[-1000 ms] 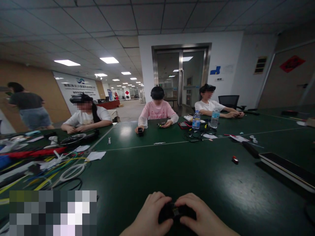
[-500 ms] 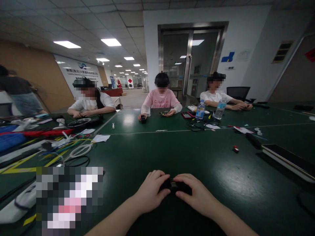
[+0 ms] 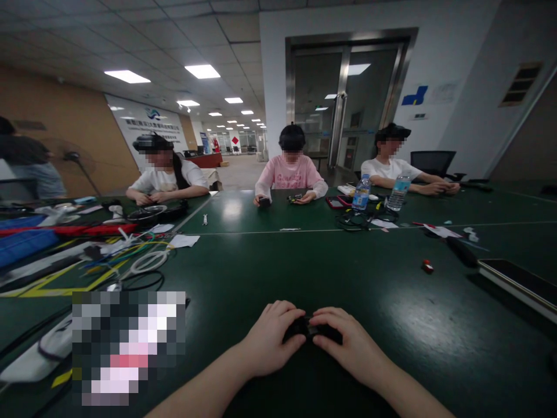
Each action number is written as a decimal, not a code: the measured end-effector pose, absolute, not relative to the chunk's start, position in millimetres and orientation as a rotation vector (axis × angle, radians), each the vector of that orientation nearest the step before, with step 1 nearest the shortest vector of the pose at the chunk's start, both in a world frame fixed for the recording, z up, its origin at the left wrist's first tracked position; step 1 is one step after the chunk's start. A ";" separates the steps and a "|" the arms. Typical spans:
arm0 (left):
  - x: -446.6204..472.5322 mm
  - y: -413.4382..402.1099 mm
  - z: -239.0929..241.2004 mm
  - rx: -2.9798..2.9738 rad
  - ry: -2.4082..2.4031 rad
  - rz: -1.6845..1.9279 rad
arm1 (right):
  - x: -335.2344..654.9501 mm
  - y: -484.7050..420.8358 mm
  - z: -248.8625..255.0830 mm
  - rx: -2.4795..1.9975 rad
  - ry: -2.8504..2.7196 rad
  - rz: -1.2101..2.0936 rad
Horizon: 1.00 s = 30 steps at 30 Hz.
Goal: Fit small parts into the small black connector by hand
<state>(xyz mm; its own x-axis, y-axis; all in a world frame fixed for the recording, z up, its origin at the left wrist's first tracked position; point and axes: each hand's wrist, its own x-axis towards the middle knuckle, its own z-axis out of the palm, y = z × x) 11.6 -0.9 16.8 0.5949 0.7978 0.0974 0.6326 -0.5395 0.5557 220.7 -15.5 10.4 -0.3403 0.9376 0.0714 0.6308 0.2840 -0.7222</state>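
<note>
A small black object, dark against the green table and mostly covered by fingers, sits low in the middle of the view. I cannot make out its kind. My left hand is curled around its left end, with thumb and forefinger bent over it. On the right end my right hand grips it between thumb and fingers. The fingertips of both hands are close together above the object's middle. Whether it rests on the table or is held just above it, I cannot tell.
The green table carries cables, a blue tray and a power strip on the left. To the right are a small red object and a phone-like slab. Bottles and several people are beyond.
The view has turned slightly left, so the surroundings appear shifted right. Both hands keep their grip on the black object, with only a tiny shift of the fingers.
</note>
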 end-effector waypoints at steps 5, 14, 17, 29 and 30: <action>10.8 -0.7 13.5 2.357 1.125 0.498 | 221.0 -15.8 6.4 -1.395 -2.053 0.813; 10.2 1.1 10.0 2.343 1.122 0.529 | 220.2 -16.5 7.8 -1.381 -2.070 0.786; 10.6 1.0 12.0 2.334 1.114 0.540 | 219.8 -16.9 10.9 -1.397 -2.082 0.801; 11.4 -0.2 13.7 2.342 1.132 0.516 | 220.0 -15.5 5.5 -1.393 -2.055 0.817; 11.7 -0.1 13.8 2.345 1.137 0.508 | 220.1 -15.0 5.0 -1.392 -2.052 0.818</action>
<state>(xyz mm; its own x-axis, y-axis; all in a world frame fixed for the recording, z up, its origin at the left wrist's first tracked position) 11.7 -0.1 13.8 0.5856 0.8019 0.1185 0.6231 -0.5388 0.5670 220.1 -15.0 5.0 -0.3331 0.9389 0.0864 0.6222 0.2878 -0.7280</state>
